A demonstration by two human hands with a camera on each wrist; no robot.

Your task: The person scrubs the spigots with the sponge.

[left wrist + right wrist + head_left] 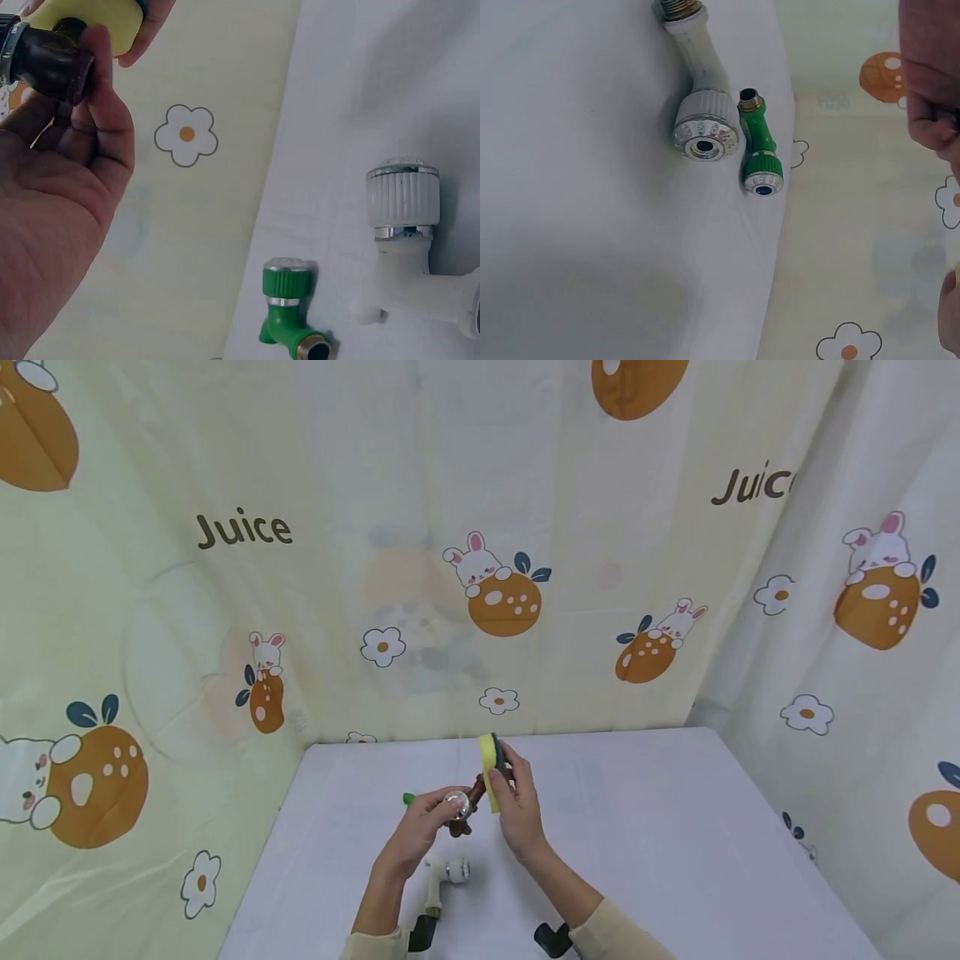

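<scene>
My left hand [414,837] holds a dark brown valve [477,790] with a clear, shiny knob, above the table. The thumb lies on the knob. My right hand [522,810] grips a yellow sponge [488,764] with a dark backing, thumb on the yellow face. In the head view, the sponge stands nearly upright against the valve's far end. The left wrist view shows the brown valve [49,64] at the fingertips, with the sponge [124,26] right behind it. Part of the valve is hidden by the fingers.
On the white table [637,843] lie a white valve [405,196] with a ribbed knob and a smaller green valve [287,304]. The left hand mostly covers the green one in the head view. Black pieces [553,939] sit by both sleeves. A printed curtain [330,610] hangs behind the table.
</scene>
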